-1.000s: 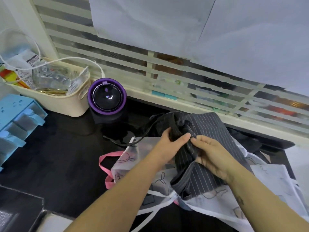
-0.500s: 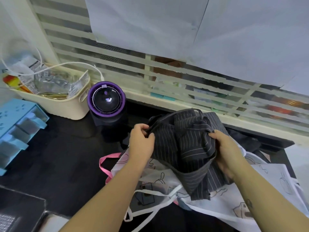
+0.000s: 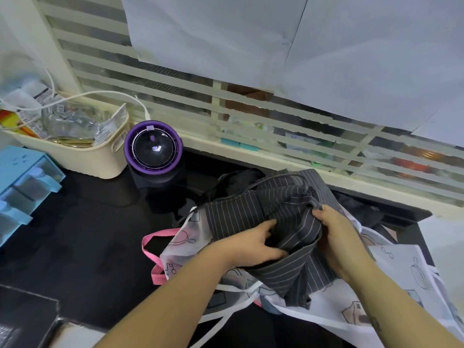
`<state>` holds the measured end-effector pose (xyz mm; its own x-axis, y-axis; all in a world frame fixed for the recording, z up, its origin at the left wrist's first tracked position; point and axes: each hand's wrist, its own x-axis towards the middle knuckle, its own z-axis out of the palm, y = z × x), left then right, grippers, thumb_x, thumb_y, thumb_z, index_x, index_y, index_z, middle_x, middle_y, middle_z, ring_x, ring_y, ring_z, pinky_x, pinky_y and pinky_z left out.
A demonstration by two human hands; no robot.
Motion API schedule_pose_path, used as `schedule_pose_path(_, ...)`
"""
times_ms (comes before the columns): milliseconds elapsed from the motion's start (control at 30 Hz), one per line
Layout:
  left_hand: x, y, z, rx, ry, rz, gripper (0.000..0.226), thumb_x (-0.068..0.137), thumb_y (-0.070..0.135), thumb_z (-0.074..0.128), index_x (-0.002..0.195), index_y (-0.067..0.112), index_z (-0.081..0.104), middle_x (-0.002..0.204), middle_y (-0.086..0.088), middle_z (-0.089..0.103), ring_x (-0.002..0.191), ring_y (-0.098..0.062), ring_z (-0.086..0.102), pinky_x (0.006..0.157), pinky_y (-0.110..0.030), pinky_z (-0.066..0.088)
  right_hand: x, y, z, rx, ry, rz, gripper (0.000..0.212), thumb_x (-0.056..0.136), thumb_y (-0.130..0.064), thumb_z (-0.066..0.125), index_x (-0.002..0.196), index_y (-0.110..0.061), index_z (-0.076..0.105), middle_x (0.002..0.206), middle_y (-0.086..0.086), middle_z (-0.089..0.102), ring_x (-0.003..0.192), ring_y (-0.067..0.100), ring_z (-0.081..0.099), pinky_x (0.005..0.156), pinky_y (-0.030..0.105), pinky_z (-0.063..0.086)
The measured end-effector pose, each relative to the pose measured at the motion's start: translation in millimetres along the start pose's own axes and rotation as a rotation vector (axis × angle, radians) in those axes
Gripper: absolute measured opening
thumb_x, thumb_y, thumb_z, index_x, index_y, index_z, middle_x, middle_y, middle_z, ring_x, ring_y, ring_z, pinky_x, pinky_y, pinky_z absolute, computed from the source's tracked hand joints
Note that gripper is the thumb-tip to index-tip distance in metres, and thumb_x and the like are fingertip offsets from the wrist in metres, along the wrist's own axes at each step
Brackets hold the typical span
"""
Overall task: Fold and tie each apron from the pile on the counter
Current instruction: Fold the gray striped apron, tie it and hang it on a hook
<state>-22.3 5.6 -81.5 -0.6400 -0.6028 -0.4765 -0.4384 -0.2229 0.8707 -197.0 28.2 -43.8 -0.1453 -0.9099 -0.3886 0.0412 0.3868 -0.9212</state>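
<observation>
Head cam: right hand [image 3: 336, 237] clamps the bunched edge of the striped apron [image 3: 251, 217] — left hand [image 3: 251, 243] tucked into its fold, grip unclear. Apron lies on white aprons [image 3: 339, 310], black counter [image 3: 88, 247].

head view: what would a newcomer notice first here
A dark grey pinstriped apron bunched at centre right, the left hand reaching into its folds and the right hand pinching its top edge. It lies on a white translucent cartoon-print apron over the black counter. Behind left stands a purple-ringed round black device.
</observation>
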Motion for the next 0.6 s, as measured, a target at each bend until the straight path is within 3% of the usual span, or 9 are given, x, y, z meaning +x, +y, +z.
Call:
schedule_pose_path(67, -0.5, 3.2, 2.3, -0.410, -0.065, 0.006, 0.085, 0.086, 0.025, 0.068, 0.151, 0.034, 0.014, 0.146, -0.005, 0.040, 0.126, -0.022, 0.047, 0.104, -0.033, 0.039, -3.9, 6.2, 4.5, -0.087, -0.082, 0.010, 0.042, 0.085, -0.039, 0.057, 0.101, -0.001, 0.065, 0.105, 0.018, 0.069, 0.100, 0.037, 0.064, 0.094, 0.052, 0.047)
schedule_pose_path(133, -2.5, 0.9, 0.5, -0.698, -0.078, 0.058, 0.083, 0.070, 0.039, 0.078, 0.139, 0.040, 0.033, 0.131, -0.004, 0.055, 0.113, -0.021, 0.059, 0.092, -0.032, 0.049, -5.9, 11.3, 11.3, -0.216, -0.160, 0.045, 0.044, 0.092, -0.051, 0.046, 0.100, -0.018, 0.075, 0.103, 0.010, 0.072, 0.101, 0.027, 0.066, 0.094, 0.041, 0.047)
schedule_pose_path(233, -8.4, -5.5, -6.6, -0.833, -0.059, 0.073, 0.094, 0.056, 0.061, 0.081, 0.135, 0.021, 0.049, 0.125, -0.008, 0.064, 0.114, -0.024, 0.062, 0.095, -0.035, 0.047, -8.4, 12.5, 19.8, -0.370, -0.181, -0.010, 0.041, 0.098, -0.047, 0.038, 0.097, -0.031, 0.076, 0.098, -0.007, 0.074, 0.096, 0.006, 0.066, 0.090, 0.022, 0.047)
schedule_pose_path(300, -9.5, -4.0, -11.3, -0.885, 0.096, 0.043, 0.067, 0.071, 0.051, 0.074, 0.124, 0.012, 0.060, 0.117, -0.011, 0.068, 0.109, -0.026, 0.065, 0.093, -0.037, 0.049, -8.1, 12.0, 22.6, -0.454, -0.084, -0.122, 0.021, 0.094, -0.033, 0.055, 0.096, -0.027, 0.075, 0.090, -0.010, 0.074, 0.087, 0.002, 0.068, 0.079, 0.014, 0.050)
schedule_pose_path(367, -3.6, -8.0, -17.0, -1.004, 0.322, -0.032, 0.038, 0.088, 0.027, 0.064, 0.118, 0.005, 0.063, 0.109, -0.016, 0.070, 0.099, -0.030, 0.068, 0.084, -0.039, 0.052, -6.0, 14.8, 20.5, -0.476, 0.073, -0.195, 0.009, 0.085, -0.017, 0.071, 0.086, -0.025, 0.074, 0.076, -0.003, 0.072, 0.073, 0.007, 0.067, 0.068, 0.011, 0.050)
schedule_pose_path(467, 2.0, -24.7, -24.5, -1.088, 0.582, -0.147, 0.030, 0.092, 0.003, 0.051, 0.120, -0.004, 0.058, 0.111, -0.023, 0.066, 0.097, -0.036, 0.065, 0.085, -0.045, 0.053, -3.4, 17.8, 14.7, -0.436, 0.219, -0.189, 0.021, 0.084, -0.004, 0.068, 0.087, -0.025, 0.068, 0.076, 0.006, 0.065, 0.070, 0.019, 0.063, 0.069, 0.024, 0.053)
schedule_pose_path(533, -1.2, -32.2, -26.6, -1.121, 0.636, -0.145, 0.032, 0.090, -0.009, 0.042, 0.119, -0.008, 0.055, 0.114, -0.026, 0.063, 0.094, -0.035, 0.063, 0.079, -0.044, 0.053, -5.3, 15.9, 12.9, -0.377, 0.213, -0.167, 0.031, 0.086, 0.002, 0.060, 0.103, -0.025, 0.063, 0.087, 0.005, 0.069, 0.077, 0.025, 0.067, 0.074, 0.039, 0.057)
schedule_pose_path(600, -4.4, -38.7, -26.6, -1.156, 0.656, -0.108, 0.039, 0.087, -0.016, 0.034, 0.117, -0.005, 0.056, 0.110, -0.025, 0.063, 0.092, -0.034, 0.063, 0.074, -0.043, 0.053, -6.8, 12.9, 12.8, -0.331, 0.175, -0.144, 0.045, 0.089, 0.004, 0.053, 0.120, -0.028, 0.055, 0.095, 0.000, 0.069, 0.081, 0.022, 0.068, 0.074, 0.039, 0.057)
